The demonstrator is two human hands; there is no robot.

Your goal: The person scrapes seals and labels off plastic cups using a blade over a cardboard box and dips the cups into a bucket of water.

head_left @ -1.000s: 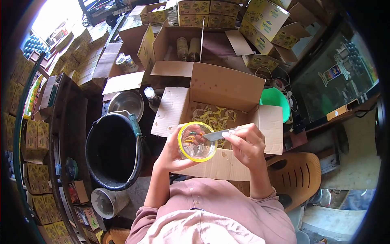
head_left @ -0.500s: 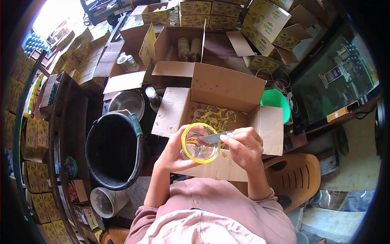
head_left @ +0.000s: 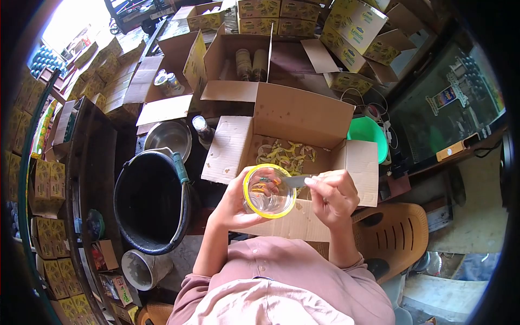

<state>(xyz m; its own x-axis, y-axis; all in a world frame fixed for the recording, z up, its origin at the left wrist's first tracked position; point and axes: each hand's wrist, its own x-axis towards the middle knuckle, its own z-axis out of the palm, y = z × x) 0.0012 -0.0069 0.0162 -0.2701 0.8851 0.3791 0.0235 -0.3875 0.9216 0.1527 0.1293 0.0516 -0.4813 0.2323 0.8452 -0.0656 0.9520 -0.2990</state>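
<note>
My left hand [head_left: 233, 203] is wrapped around the side of a clear jar [head_left: 269, 201] with a bright yellow rim, its mouth tilted up toward me. Between the thumb and fingers of my right hand [head_left: 337, 196] is a flat grey metal knife [head_left: 297, 181]. Its blade reaches left to the jar's rim at the upper right, where its tip overlaps the opening. Whether the edge touches the rim I cannot tell. Beneath the hands stands an open cardboard box [head_left: 303, 111], with curled yellow and whitish strips [head_left: 290, 156] on its bottom.
At left stand a large black bucket [head_left: 122, 211], a steel bowl [head_left: 181, 135] and a pale bucket [head_left: 142, 279]. A lidded jar [head_left: 201, 125] is beside the box. A green basin [head_left: 368, 135] and a brown chair [head_left: 403, 233] are at right. Behind are open cartons [head_left: 230, 89] holding jars.
My right hand has shifted slightly right and opened its grip a little, drawing the knife partly out of the jar's mouth. The jar has moved marginally right in my left hand.
</note>
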